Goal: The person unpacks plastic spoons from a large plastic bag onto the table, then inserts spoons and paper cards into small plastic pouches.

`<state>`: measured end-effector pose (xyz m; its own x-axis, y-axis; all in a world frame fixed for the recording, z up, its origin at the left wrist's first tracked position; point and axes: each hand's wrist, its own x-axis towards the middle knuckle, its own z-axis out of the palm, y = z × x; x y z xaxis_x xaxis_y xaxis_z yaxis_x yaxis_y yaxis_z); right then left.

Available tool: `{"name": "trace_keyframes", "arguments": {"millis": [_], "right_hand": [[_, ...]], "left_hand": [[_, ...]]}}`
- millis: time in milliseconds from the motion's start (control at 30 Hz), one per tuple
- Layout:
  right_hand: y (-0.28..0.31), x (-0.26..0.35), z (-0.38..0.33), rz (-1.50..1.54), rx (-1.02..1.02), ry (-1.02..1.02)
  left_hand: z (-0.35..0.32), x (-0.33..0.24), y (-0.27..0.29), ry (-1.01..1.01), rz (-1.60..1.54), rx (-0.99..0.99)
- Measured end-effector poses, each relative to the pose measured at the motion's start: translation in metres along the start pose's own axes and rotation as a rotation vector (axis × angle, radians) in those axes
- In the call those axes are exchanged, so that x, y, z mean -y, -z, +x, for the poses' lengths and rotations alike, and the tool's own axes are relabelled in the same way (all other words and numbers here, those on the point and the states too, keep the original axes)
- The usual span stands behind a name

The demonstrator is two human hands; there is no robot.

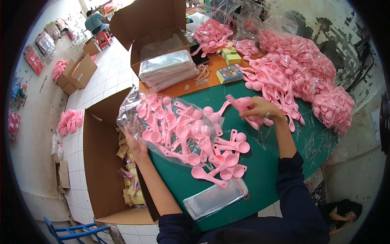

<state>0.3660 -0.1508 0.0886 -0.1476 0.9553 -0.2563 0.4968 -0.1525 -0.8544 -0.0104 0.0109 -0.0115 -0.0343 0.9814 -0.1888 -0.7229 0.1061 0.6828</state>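
A clear plastic bag (126,106) lies on the green table, bulging with pink measuring spoons (182,132). At its left side my left hand (137,144) holds the bag's edge, its fingers partly hidden by the film. More loose pink spoons (223,164) spill out around the bag's right and near side. My right hand (260,109) is raised right of the bag, closed around a few pink spoons (242,104). Just beyond it spreads a big heap of pink spoons (280,77). Flat clear plastic sleeves (217,198) lie at the near table edge.
An open cardboard box (107,162) with yellow-and-pink packets stands left of the table. Stacked clear bags (168,67), another open carton (148,20) and small card boxes (229,74) sit at the back. A seated person (95,22) is far left; another person (345,211) is lower right.
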Motion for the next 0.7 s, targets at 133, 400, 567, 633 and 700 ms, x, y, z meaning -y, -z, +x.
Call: {"name": "trace_keyframes", "arguments": {"millis": [133, 400, 567, 633, 700], "right_hand": [[0.05, -0.006, -0.011, 0.23, -0.162, -0.098], [0.181, -0.061, -0.009, -0.783, -0.576, -0.333], [0.105, -0.019, -0.021, -0.721, -0.806, 0.171], [0.054, 0.012, -0.004, -0.408, -0.29, 0.194], [0.018, -0.014, 0.027, -0.636, -0.166, 0.467]], "left_hand": [[0.001, 0.002, 0.003, -0.004, 0.006, -0.008], [0.003, 0.007, -0.001, 0.021, -0.009, -0.004], [0.001, 0.006, -0.006, 0.014, 0.014, -0.01], [0.002, 0.003, -0.001, 0.0, 0.031, -0.018], [0.003, 0.001, 0.0, -0.016, 0.04, -0.011]]}}
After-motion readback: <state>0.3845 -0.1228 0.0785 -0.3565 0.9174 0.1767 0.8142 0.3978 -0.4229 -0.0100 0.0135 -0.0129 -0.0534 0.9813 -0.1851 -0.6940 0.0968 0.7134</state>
